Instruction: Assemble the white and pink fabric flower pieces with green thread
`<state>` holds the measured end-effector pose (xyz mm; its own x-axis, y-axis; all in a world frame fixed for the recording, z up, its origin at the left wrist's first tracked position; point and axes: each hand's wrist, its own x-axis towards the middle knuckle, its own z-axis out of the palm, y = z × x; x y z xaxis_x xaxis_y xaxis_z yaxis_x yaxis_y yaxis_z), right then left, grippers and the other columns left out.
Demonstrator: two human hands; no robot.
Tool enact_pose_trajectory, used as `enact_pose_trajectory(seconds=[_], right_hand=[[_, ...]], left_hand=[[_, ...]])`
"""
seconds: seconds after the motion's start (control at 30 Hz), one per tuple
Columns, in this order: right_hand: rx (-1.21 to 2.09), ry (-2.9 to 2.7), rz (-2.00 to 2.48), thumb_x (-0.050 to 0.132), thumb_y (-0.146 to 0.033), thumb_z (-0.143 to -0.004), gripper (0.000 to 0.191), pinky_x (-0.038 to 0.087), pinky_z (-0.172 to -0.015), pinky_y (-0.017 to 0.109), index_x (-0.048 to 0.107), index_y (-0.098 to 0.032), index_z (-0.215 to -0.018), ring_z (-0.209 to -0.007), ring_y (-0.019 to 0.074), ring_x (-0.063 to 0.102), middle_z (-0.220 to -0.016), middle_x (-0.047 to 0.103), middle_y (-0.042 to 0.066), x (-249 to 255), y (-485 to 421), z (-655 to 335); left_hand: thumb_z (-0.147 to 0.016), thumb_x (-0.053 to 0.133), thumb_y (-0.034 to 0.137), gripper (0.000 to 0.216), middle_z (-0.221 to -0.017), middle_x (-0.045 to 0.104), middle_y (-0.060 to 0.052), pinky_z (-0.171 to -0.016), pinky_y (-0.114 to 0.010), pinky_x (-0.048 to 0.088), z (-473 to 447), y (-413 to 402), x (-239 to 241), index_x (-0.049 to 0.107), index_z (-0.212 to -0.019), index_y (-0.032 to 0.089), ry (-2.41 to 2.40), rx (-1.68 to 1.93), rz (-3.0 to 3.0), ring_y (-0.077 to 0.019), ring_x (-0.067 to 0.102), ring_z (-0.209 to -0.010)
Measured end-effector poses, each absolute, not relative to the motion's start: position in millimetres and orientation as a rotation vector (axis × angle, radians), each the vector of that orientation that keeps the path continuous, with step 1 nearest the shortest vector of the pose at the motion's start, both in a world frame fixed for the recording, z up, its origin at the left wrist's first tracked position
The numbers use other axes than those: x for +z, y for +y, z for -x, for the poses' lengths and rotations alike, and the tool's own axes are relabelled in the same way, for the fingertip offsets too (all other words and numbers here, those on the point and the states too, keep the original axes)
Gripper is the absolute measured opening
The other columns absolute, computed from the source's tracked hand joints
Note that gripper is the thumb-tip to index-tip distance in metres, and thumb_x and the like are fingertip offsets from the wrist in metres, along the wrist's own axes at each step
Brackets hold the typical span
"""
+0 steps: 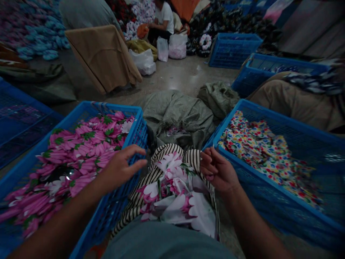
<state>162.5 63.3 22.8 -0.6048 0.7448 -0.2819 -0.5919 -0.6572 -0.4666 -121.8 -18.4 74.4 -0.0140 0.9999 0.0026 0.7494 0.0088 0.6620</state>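
A striped bag point(161, 169) full of white-and-pink floral fabric pieces point(175, 194) lies in my lap. My right hand point(217, 171) pinches the bag's striped edge at its right side. My left hand point(121, 167) hovers over the rim of a blue crate point(134, 140), fingers spread and holding nothing. That crate holds several pink flower-print pieces point(70, 162). To my right a second blue crate point(269, 212) holds several pieces printed with many-coloured dots point(264, 151).
A grey-green sack point(178, 111) lies on the floor ahead. More blue crates point(233, 48) stand at the back right and far left. A tan cloth point(104, 54) hangs over a seat. A seated person point(163, 19) works at the back beside white plastic bags point(176, 46).
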Motion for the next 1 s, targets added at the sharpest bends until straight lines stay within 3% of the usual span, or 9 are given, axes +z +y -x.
enact_pose_trajectory(seconds=[0.13,0.23,0.4,0.47,0.6,0.77,0.83,0.93,1.0], right_hand=[[2.195,-0.555,0.682,0.053,-0.035,-0.083,0.023,0.019,-0.032,0.014,0.047,-0.017,-0.068,-0.035,0.0014,0.011,-0.058,0.040,-0.009,22,65,-160],[1.984,-0.843,0.911,0.054,-0.040,-0.080,0.027,0.016,-0.034,0.017,0.045,-0.019,-0.067,-0.035,0.0030,0.015,-0.054,0.036,-0.009,16,59,-175],[1.484,-1.799,1.275,0.068,-0.028,-0.067,0.018,0.029,-0.048,0.022,0.055,-0.018,-0.074,-0.054,0.0095,0.038,-0.061,0.045,-0.005,5,33,-206],[1.357,-1.982,1.289,0.065,-0.025,-0.070,0.013,0.031,-0.054,0.024,0.055,-0.017,-0.068,-0.060,0.0115,0.041,-0.064,0.047,-0.003,1,25,-213],[1.524,-1.614,1.240,0.056,-0.031,-0.080,0.017,0.033,-0.052,0.023,0.056,-0.016,-0.072,-0.057,0.0108,0.042,-0.064,0.048,-0.002,2,23,-218],[1.789,-0.941,1.078,0.070,-0.040,-0.066,0.029,0.021,-0.035,0.016,0.051,-0.018,-0.068,-0.038,0.0047,0.030,-0.049,0.042,-0.007,20,34,-203],[1.839,-0.871,0.996,0.070,-0.040,-0.064,0.031,0.017,-0.032,0.015,0.049,-0.018,-0.067,-0.034,0.0031,0.025,-0.045,0.040,-0.008,24,35,-194],[1.888,-0.849,0.939,0.070,-0.039,-0.065,0.031,0.015,-0.031,0.014,0.048,-0.018,-0.066,-0.033,0.0022,0.023,-0.044,0.039,-0.009,21,35,-183],[1.896,-0.842,0.950,0.069,-0.038,-0.066,0.031,0.014,-0.030,0.014,0.046,-0.018,-0.066,-0.033,0.0021,0.023,-0.044,0.039,-0.009,16,35,-179]], left_hand=[[-0.081,0.051,0.024,0.011,-0.072,0.058,-0.001,-0.068,-0.026,0.042,70,-19,53,0.057,-0.074,0.017,1.555,0.749,-1.773,-0.0143,0.055,-0.072],[-0.082,0.050,0.023,0.013,-0.069,0.056,0.000,-0.066,-0.026,0.040,53,-17,51,0.055,-0.073,0.017,1.406,0.786,-1.803,-0.0133,0.053,-0.069],[-0.080,0.052,0.020,0.010,-0.070,0.056,0.000,-0.067,-0.026,0.039,34,-5,52,0.056,-0.072,0.016,1.325,0.815,-1.754,-0.0133,0.052,-0.069],[-0.079,0.052,0.020,0.009,-0.069,0.056,0.000,-0.067,-0.026,0.040,25,1,48,0.057,-0.072,0.017,1.348,0.818,-1.670,-0.0134,0.053,-0.069],[-0.076,0.056,0.023,0.010,-0.081,0.059,-0.002,-0.073,-0.028,0.042,11,11,37,0.058,-0.084,0.017,1.376,0.860,-1.456,-0.0157,0.055,-0.077],[-0.066,0.070,0.028,0.055,-0.113,0.057,-0.012,-0.086,-0.031,0.041,-4,20,32,0.049,-0.115,0.015,1.158,0.955,-1.042,-0.0214,0.054,-0.102],[-0.065,0.072,0.028,0.054,-0.106,0.062,-0.010,-0.077,-0.027,0.044,-10,22,36,0.052,-0.113,0.015,1.041,0.920,-0.871,-0.0190,0.059,-0.091],[-0.068,0.068,0.031,0.029,-0.073,0.066,-0.003,-0.054,-0.021,0.042,-16,23,45,0.062,-0.090,0.013,0.948,0.936,-0.630,-0.0116,0.057,-0.058],[-0.067,0.068,0.031,0.022,-0.061,0.063,-0.001,-0.049,-0.020,0.040,-17,24,48,0.062,-0.077,0.012,0.933,1.006,-0.512,-0.0095,0.053,-0.049]])
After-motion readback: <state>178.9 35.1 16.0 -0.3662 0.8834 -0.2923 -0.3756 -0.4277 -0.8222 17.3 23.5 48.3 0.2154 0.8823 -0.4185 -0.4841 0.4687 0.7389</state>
